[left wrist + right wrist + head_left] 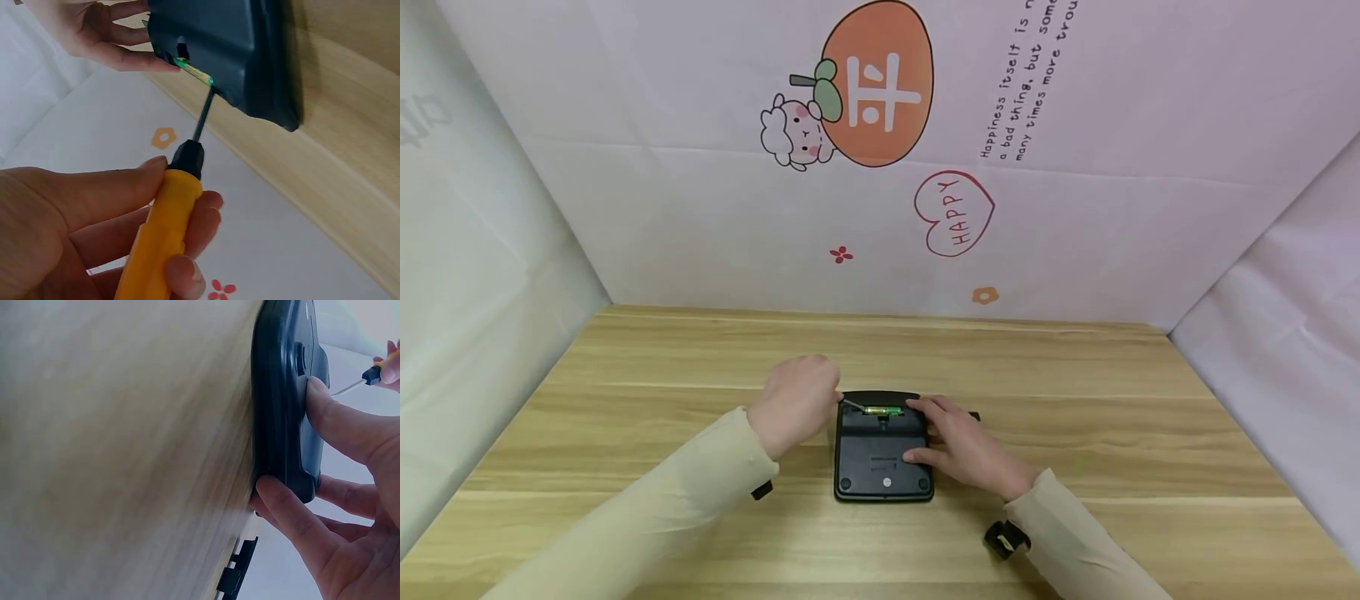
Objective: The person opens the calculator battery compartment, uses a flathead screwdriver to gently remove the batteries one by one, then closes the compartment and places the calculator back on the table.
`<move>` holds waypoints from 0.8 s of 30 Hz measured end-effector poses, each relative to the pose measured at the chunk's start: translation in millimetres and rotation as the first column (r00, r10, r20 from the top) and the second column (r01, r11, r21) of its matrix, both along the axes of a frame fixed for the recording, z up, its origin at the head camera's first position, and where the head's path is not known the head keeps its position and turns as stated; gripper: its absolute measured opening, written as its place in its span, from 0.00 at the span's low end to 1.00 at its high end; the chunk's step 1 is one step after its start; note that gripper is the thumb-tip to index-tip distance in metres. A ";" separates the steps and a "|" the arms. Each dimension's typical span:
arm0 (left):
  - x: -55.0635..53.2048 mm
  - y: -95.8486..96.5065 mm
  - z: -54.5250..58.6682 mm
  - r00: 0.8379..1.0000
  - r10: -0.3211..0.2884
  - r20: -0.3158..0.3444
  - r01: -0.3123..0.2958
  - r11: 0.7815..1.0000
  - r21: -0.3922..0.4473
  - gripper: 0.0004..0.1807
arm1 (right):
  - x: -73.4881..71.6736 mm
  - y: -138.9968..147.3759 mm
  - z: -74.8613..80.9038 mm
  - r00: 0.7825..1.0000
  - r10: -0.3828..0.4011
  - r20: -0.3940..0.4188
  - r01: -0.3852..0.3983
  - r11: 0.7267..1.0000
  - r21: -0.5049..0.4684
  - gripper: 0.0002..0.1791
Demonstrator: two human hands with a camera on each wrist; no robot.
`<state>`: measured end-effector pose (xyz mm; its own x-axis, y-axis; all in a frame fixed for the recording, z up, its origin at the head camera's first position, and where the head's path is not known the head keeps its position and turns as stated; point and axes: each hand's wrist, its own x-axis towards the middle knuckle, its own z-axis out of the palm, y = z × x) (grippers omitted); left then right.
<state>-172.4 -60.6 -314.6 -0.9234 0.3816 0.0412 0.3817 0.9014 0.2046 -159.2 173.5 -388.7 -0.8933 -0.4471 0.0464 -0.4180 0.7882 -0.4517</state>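
Note:
A black device, shaped like a desktop calculator, lies back side up on the table. A green and gold battery sits in the slot near its far edge. My left hand grips a screwdriver by its yellow handle; the thin metal shaft reaches to the battery's left end. My right hand holds the device's right side, thumb on the back face and fingers around the edge, with one fingertip by the battery's right end.
Beyond my right hand a small black cover piece lies on the wooden table. White printed cloth rises behind the table, with more white cloth at both sides. Black wrist mounts sit at the sleeves.

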 end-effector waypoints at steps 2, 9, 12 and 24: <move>0.1 4.8 3.2 1.000 -0.005 -0.010 0.004 1.000 -0.030 0.12 | 0.0 0.5 0.3 1.000 0.005 0.001 -0.005 1.000 -0.007 0.37; -2.1 14.0 9.7 1.000 -0.022 -0.008 0.021 0.998 -0.051 0.23 | -0.1 2.3 -0.6 1.000 0.016 0.009 -0.016 1.000 -0.003 0.38; -4.6 12.5 11.0 0.999 -0.008 0.043 0.010 0.999 -0.050 0.20 | -0.4 1.7 -0.7 1.000 0.011 0.002 -0.011 1.000 -0.001 0.38; -9.4 -12.2 -4.7 0.990 0.021 0.143 -0.038 0.992 0.117 0.10 | 0.1 -0.9 0.8 1.000 0.017 -0.006 -0.017 1.000 0.018 0.37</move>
<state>-181.8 -72.8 -319.3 -0.9341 0.3541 -0.0465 0.3148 0.8778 0.3611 -159.1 172.6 -387.9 -0.8852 -0.4631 0.0440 -0.4343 0.7888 -0.4350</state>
